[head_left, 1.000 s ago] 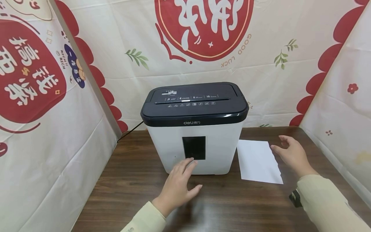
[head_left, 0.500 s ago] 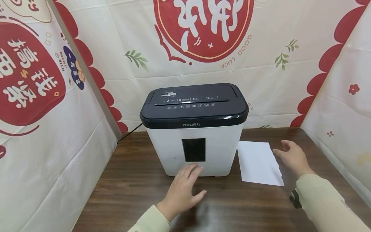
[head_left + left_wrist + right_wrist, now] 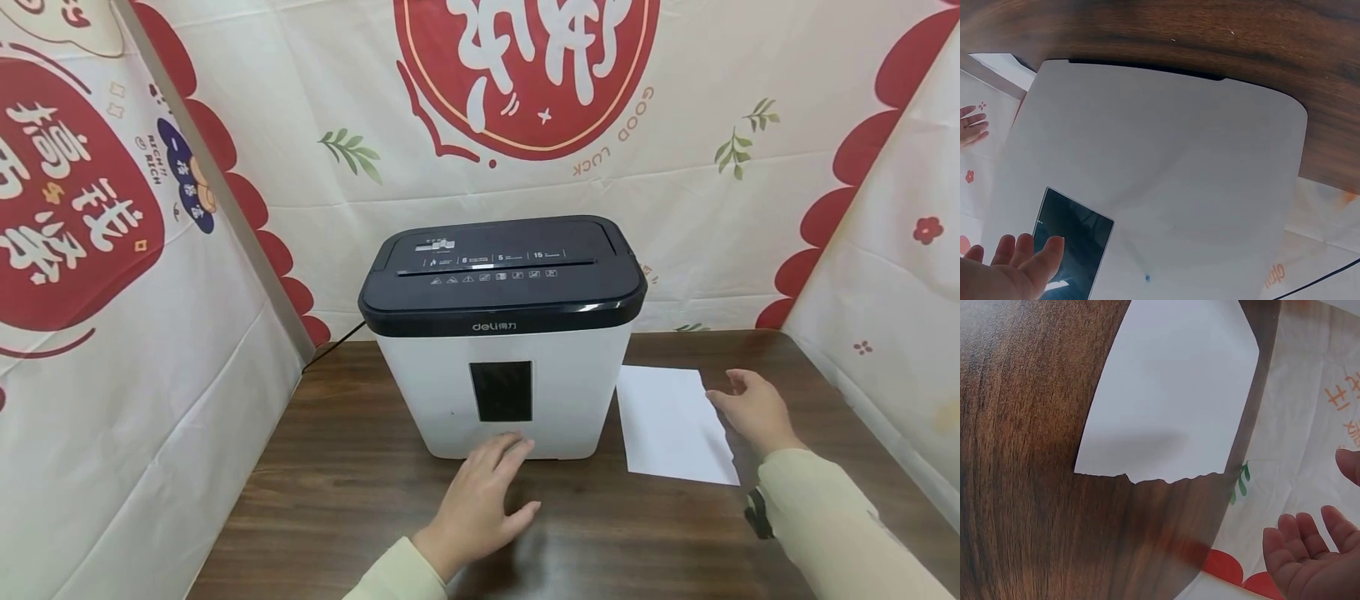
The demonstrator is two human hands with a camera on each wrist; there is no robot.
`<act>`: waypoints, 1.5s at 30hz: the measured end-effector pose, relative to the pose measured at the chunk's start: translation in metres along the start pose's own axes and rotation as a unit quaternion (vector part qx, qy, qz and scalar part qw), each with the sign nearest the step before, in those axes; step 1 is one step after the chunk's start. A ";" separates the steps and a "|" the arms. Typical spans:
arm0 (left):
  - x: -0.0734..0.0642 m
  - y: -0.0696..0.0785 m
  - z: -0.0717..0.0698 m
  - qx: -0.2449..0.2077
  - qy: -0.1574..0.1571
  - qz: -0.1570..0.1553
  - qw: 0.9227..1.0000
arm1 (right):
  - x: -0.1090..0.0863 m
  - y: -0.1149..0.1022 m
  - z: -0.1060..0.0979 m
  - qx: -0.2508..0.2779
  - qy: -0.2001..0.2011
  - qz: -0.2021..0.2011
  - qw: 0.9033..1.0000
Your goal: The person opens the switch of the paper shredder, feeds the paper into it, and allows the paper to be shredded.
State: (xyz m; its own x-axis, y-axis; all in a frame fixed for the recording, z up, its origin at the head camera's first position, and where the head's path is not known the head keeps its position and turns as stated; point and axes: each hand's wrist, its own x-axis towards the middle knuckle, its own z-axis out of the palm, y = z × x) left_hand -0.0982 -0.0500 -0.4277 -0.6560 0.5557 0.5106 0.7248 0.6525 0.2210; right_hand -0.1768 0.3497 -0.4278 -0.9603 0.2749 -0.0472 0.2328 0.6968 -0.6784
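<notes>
A deli paper shredder (image 3: pixel 570 383) with a white bin and a black lid (image 3: pixel 502 292) stands upright at the back of the table. My left hand (image 3: pixel 480 504) hovers before its lower front, fingers loosely spread and holding nothing. In the left wrist view, the fingers (image 3: pixel 1025 262) overlap the bin's dark window (image 3: pixel 1079 231); contact cannot be told. Right of the shredder lies a white sheet of paper (image 3: pixel 675 425) with one ragged torn edge. Beside that edge is my right hand (image 3: pixel 757 412), its fingers relaxed. The right wrist view shows this hand (image 3: pixel 1316 556) apart from the paper (image 3: pixel 1166 394).
The brown wooden table (image 3: pixel 337 500) reaches printed cloth walls at the back (image 3: pixel 300 100), left and right (image 3: pixel 900 333). A black cord (image 3: pixel 333 346) runs from the shredder's left side to the table edge. A narrow slot (image 3: pixel 495 267) crosses the lid.
My left hand has drifted slightly right and down, away from the window. The right hand has lowered a little beside the paper. The view has shifted slightly; shredder and paper stay in place.
</notes>
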 end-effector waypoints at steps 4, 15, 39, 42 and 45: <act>0.000 0.000 0.004 0.002 -0.001 0.004 1.000 | 0.006 0.001 0.004 -0.002 -0.002 0.015 1.000; 0.002 -0.002 0.009 -0.003 -0.005 0.012 1.000 | 0.018 0.005 0.010 0.001 -0.020 0.042 0.999; -0.001 -0.003 0.023 -0.004 -0.003 0.026 1.000 | 0.029 0.023 0.025 -0.025 -0.044 0.073 0.996; -0.001 -0.003 0.023 -0.007 -0.005 0.023 1.000 | 0.034 0.030 0.029 -0.032 -0.049 0.080 0.995; -0.001 -0.004 0.024 -0.007 -0.008 0.023 1.000 | 0.038 0.035 0.031 -0.042 -0.059 0.086 0.994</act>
State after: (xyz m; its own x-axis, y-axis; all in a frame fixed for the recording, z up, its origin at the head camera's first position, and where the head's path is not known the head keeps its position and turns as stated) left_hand -0.1053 -0.0411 -0.4489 -0.6257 0.5931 0.5067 0.7567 0.6192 0.2097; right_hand -0.2096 0.3635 -0.4758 -0.9152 0.3193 -0.2459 0.4027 0.6997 -0.5901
